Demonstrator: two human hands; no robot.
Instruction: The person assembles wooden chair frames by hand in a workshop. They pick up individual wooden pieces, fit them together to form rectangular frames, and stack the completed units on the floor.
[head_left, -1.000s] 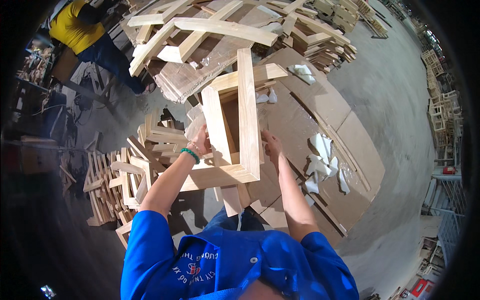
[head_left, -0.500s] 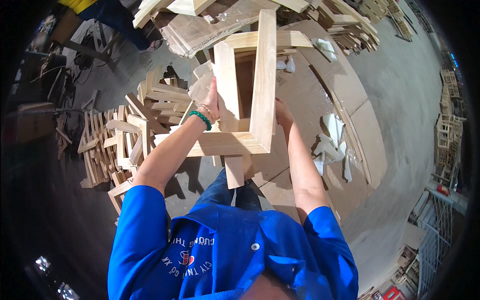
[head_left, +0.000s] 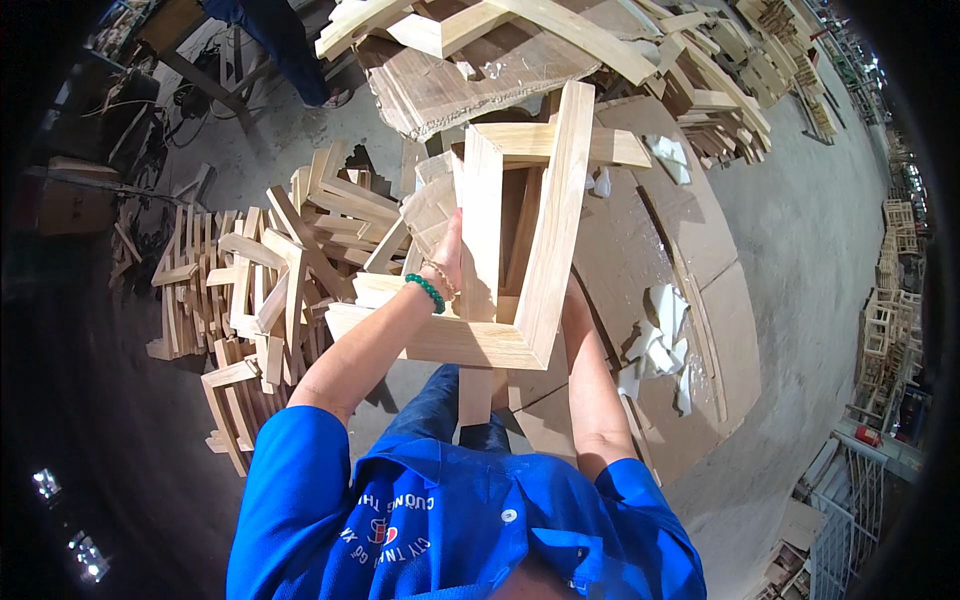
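In front of my body I hold a loose stack of pale, L-shaped wooden frame pieces [head_left: 555, 250], their mitred corners overlapping. My left hand [head_left: 449, 250], its wrist in green beads, is closed on the stack's left side, thumb along an upright board; its other fingers are mostly hidden. On the right, my right hand [head_left: 574, 297] reaches in behind the long outer board and bears that side. Only a sliver of it shows, and its fingers are hidden. One narrow board end [head_left: 476, 398] hangs below the stack, over my legs.
Heaped wooden frame pieces [head_left: 270, 270] lie on the floor at left. Flattened cardboard [head_left: 610, 330] spreads beneath and to the right, with white foam scraps [head_left: 662, 330] on it. More wood pieces [head_left: 575, 40] rest on cardboard ahead. Another person's legs [head_left: 285, 50] stand at far left.
The stack has come closer to my body, and its right board leans more. My right hand has slipped further out of sight behind it. The whole view has shifted somewhat.
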